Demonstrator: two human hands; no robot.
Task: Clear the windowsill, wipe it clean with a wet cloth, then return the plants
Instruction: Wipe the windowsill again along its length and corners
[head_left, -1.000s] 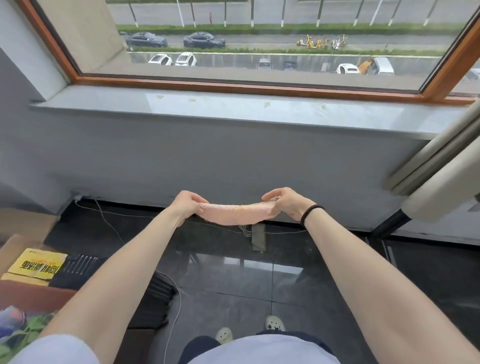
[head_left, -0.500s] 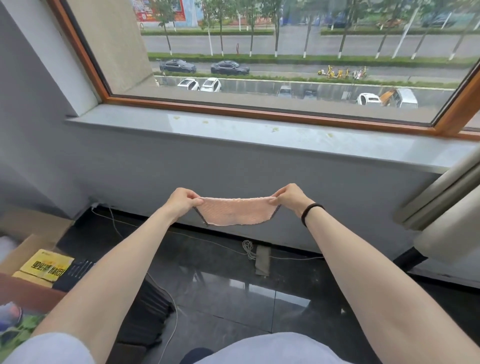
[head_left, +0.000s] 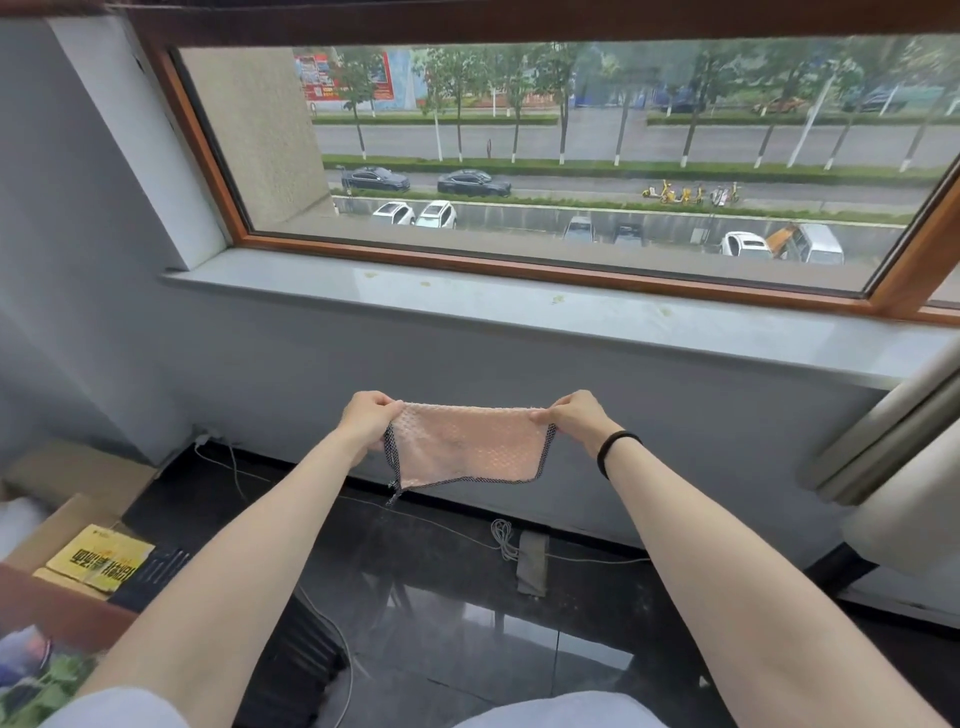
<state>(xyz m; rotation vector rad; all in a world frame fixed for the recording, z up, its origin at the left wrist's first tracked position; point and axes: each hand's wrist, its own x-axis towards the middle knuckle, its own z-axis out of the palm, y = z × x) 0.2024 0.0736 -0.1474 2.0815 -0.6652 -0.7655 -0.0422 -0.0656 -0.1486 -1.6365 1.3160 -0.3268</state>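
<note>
window: big pane (head_left: 571, 156) in an orange-brown wood frame (head_left: 519, 266), looks down on a road with parked cars (head_left: 472, 183) and a row of trees (head_left: 519, 98)
wall: plain whitish (head_left: 311, 384) under the window, shadowy on the left
floor: glossy black tiles (head_left: 441, 613) reflecting daylight
cable: thin white one (head_left: 503, 540) along the foot of the wall, coiled mid-way
box: open cardboard (head_left: 78, 473) at the left
light: soft grey daylight

We hold the cloth (head_left: 467, 447) between left grip (head_left: 366, 418) and right grip (head_left: 579, 420), below the windowsill (head_left: 519, 306). A box (head_left: 67, 525) lies left on the floor (head_left: 467, 603).
</note>
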